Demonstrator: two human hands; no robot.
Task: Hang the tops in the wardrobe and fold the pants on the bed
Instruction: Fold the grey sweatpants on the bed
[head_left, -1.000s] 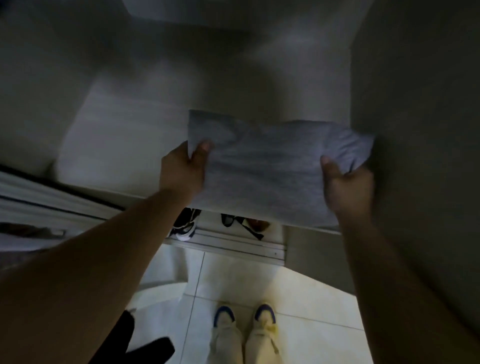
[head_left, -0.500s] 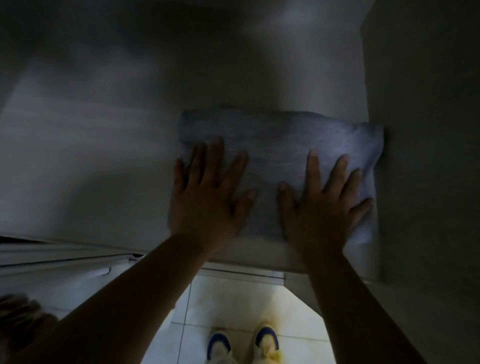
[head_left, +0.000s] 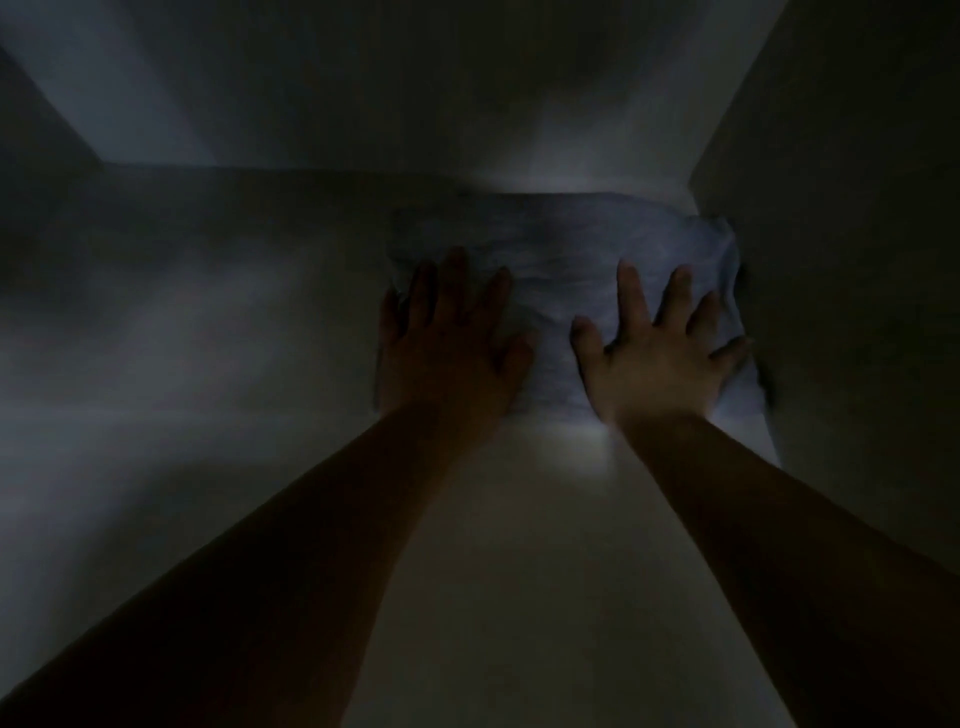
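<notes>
Head view, looking down, close, dim

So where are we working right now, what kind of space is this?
Probably inside a wardrobe: a dim shelf boxed in by a side panel, with folded grey cloth under both hands.

The folded garment (head_left: 566, 260) at 1 o'clock looks like soft, matt grey cloth, faintly wrinkled. The shelf (head_left: 493, 545) and side panel (head_left: 841, 260) at 3 o'clock appear smooth, matt board.
</notes>
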